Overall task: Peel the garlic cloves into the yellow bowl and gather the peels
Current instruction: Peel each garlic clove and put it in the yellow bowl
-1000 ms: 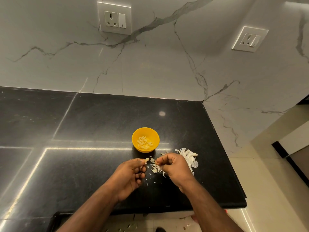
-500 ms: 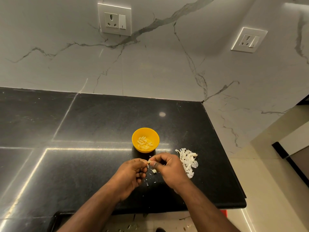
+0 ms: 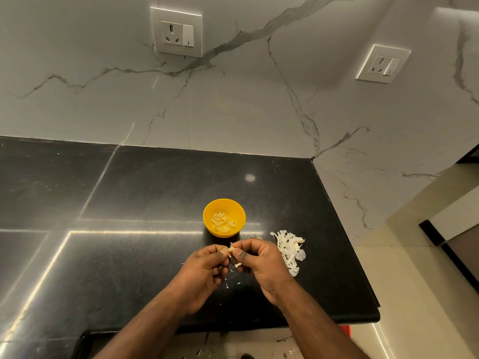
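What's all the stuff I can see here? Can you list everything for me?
bowl: one, yellow, on the counter just beyond the hands.
peeled cloves: a small heap, pale yellow, inside the bowl.
peel pile: one, white, on the counter right of the right hand.
loose peel bits: a few, white, on the counter under the hands.
counter: one, glossy black, below the wall.
wall: white marble with grey veins.
sockets: two, white, on the wall; the other is further right.
clove: one, pale, pinched between both hands.
left hand: pinches the clove.
right hand: pinches the clove too.
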The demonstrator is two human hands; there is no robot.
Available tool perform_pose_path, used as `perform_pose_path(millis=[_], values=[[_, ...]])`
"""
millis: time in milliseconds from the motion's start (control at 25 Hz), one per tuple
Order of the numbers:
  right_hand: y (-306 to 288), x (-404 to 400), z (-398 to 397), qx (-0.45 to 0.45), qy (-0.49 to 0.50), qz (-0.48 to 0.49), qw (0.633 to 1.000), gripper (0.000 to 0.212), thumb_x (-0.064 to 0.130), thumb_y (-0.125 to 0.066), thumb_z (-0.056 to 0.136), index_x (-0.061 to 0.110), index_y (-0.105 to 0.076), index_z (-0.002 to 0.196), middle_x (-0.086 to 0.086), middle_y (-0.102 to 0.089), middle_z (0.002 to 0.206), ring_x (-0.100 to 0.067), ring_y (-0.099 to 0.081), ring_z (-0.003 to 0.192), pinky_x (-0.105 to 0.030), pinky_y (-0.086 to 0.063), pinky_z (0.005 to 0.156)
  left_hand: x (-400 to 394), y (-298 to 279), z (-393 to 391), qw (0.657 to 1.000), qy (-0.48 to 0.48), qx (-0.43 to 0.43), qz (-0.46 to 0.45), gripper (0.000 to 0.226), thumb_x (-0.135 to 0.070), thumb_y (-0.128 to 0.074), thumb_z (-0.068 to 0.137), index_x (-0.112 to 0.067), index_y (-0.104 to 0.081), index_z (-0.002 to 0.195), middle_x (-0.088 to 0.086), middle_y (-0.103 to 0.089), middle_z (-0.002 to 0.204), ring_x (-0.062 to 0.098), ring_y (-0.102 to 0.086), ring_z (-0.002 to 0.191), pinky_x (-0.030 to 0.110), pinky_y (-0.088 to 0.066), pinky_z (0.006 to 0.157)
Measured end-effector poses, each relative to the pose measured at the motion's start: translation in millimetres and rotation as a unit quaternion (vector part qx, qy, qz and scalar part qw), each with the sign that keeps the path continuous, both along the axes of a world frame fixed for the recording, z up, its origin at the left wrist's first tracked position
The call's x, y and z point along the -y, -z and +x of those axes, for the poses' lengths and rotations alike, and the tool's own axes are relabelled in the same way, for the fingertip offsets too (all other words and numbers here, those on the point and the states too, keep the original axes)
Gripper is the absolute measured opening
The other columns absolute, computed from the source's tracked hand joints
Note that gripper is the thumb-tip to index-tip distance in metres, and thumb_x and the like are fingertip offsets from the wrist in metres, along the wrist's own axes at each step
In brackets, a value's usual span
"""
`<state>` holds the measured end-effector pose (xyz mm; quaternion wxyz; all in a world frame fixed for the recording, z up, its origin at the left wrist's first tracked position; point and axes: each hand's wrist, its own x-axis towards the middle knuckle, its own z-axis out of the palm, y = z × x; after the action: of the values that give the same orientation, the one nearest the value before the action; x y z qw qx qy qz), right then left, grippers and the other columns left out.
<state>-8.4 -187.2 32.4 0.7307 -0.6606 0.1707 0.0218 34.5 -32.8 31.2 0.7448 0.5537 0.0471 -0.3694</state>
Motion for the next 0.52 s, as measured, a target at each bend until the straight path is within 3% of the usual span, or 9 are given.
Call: perform_pose_path(millis=[80,160,280,520], values=[[-1,-1,1,-0.016,0.006,0.029,0.999,0.011,0.001,-0.067,0.091,0.007,-0.075,0.095,-0.007,-0.074,0.081,-0.014,-0.067,0.075,-0.026,-0.051,0.064,0,4,-1,1.000,0.000,0.026,0.009,0.016,-0.010,-0.053,0.101,-0.009,-0.067,0.093,0.004,-0.060,0.073,0.011,-0.051,0.065,0.024,-0.037,0.058],[0,-2,1,-0.035,0.022,0.062,0.997,0.009,0.001,-0.066,0.091,0.005,-0.075,0.093,-0.009,-0.072,0.078,-0.014,-0.065,0.071,-0.025,-0.050,0.061,0,6,-1,0.992,0.005,0.107,0.065,0.017,-0.012,-0.054,0.102,-0.012,-0.066,0.091,-0.001,-0.059,0.069,0.009,-0.048,0.063,0.025,-0.037,0.057],[3,0,2,-0.036,0.049,0.046,0.997,0.007,0.005,-0.068,0.091,0.004,-0.074,0.091,-0.008,-0.070,0.075,-0.014,-0.063,0.070,-0.026,-0.050,0.062,-1,9,-1,0.948,0.017,0.259,0.186,0.014,-0.020,-0.057,0.101,-0.017,-0.064,0.089,-0.009,-0.057,0.061,0.005,-0.047,0.057,0.024,-0.040,0.056],[-2,9,3,-0.021,0.087,0.087,0.992,0.008,-0.003,-0.069,0.086,-0.003,-0.071,0.094,-0.022,-0.075,0.089,-0.024,-0.069,0.076,-0.026,-0.055,0.063,0,17,1,0.932,0.005,0.269,0.242,0.007,-0.020,-0.067,0.093,-0.023,-0.069,0.087,-0.002,-0.068,0.070,0.008,-0.054,0.058,0.029,-0.045,0.058]])
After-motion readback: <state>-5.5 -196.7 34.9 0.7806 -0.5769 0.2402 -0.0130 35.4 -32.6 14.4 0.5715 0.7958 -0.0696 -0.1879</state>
